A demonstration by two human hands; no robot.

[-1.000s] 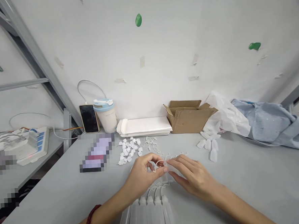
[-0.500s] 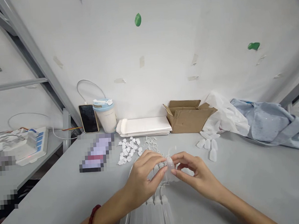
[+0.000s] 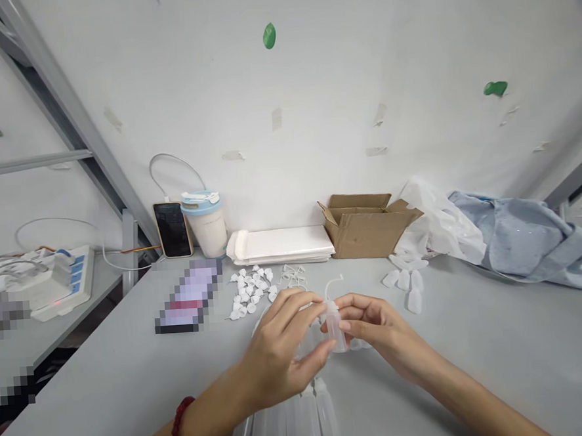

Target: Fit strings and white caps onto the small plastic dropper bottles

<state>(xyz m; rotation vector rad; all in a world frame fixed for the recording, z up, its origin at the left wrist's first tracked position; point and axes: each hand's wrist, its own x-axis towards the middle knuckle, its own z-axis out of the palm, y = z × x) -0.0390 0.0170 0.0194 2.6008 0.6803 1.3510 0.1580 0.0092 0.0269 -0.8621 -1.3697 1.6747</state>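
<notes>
Between both hands stands a small translucent plastic squeeze bottle (image 3: 335, 330), upright, with a thin bent white tube rising from its top. My right hand (image 3: 379, 328) pinches its side with thumb and fingers. My left hand (image 3: 286, 346) is closed about it from the left, fingertips at the neck and thumb low on the body. Behind the hands lie more translucent bottles, partly hidden. In front, a row of similar bottles (image 3: 293, 422) lies side by side on the table, their upper ends partly covered by my left hand.
White caps (image 3: 250, 289) and thin white tubes (image 3: 293, 276) lie behind my hands. Farther back are white padded envelopes (image 3: 283, 245), an open cardboard box (image 3: 368, 233), a cup (image 3: 207, 226) and a phone (image 3: 173, 230). Several translucent pieces (image 3: 414, 300) and a plastic bag (image 3: 444, 225) are rightward.
The bottle now stands more upright and shows more of its body and tube. My left thumb has moved down along it, and my right fingers have shifted their grip on its side.
</notes>
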